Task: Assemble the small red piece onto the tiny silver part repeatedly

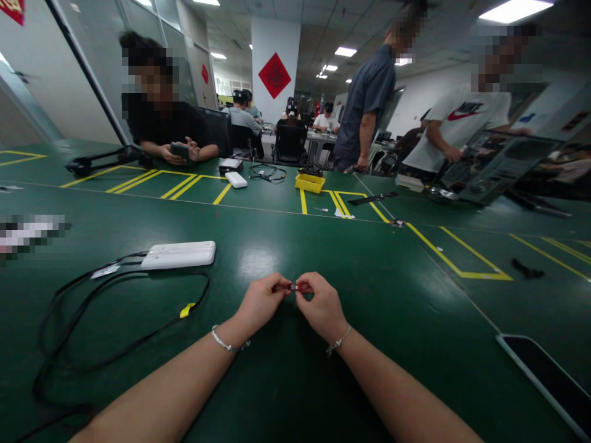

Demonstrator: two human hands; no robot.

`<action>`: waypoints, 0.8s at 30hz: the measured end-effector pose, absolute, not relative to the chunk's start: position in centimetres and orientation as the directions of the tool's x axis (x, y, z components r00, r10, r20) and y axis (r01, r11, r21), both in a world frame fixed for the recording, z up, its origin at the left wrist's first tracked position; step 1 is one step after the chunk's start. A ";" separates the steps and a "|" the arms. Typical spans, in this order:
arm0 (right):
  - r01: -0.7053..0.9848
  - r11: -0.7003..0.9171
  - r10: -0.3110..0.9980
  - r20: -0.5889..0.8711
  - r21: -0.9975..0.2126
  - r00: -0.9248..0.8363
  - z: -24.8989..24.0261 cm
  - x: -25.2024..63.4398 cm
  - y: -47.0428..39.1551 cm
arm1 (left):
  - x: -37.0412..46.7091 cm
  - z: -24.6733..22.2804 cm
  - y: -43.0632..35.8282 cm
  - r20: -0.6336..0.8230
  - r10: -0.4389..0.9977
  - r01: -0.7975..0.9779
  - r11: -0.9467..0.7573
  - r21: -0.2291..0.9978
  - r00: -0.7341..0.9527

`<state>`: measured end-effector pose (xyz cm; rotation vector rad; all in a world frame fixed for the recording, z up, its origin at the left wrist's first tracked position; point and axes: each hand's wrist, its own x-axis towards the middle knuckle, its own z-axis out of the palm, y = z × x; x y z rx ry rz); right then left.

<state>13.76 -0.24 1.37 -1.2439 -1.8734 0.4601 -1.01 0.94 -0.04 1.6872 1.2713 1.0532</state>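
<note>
My left hand (264, 301) and my right hand (322, 306) meet over the middle of the green table (258, 394), fingertips pinched toward each other. Between them is a tiny dark and silvery piece with a bit of red (294, 287), too small to name. Both hands grip it from opposite sides, and the fingers cover most of it. To the left of my hands lies a white power bank (179, 255) with a black cable (124, 351) looping from its end. A yellow tag (187, 310) is on that cable.
A phone (549, 381) lies at the right edge. Further back are a yellow tray (309, 183) with dark cables, a white box (236, 179) and yellow tape lines. A seated person (170, 129) holds a phone; another person (466, 123) at the right handles a computer case (498, 163).
</note>
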 end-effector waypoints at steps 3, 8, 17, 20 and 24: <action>0.612 0.435 0.893 0.403 -0.660 -0.201 1.5 14.3 0.2 | -0.9 -0.1 1.1 0.138 0.966 0.286 -0.198 0.938 0.219; 0.725 0.271 0.962 0.209 -0.633 -0.177 2.1 17.6 2.0 | -0.8 0.0 1.1 0.107 0.961 0.281 -0.179 0.943 0.253; 0.953 -0.225 0.968 0.061 -0.205 0.242 2.4 30.5 3.2 | -0.9 0.4 0.9 0.107 0.947 0.392 -0.227 0.892 0.304; 0.921 -0.367 0.922 0.083 -0.132 0.379 1.6 34.1 2.5 | -1.0 0.4 0.9 0.116 0.937 0.429 -0.259 0.865 0.330; 0.870 -0.474 0.871 0.071 -0.136 0.486 0.9 36.2 2.0 | -1.0 0.6 0.7 0.095 0.934 0.468 -0.259 0.845 0.345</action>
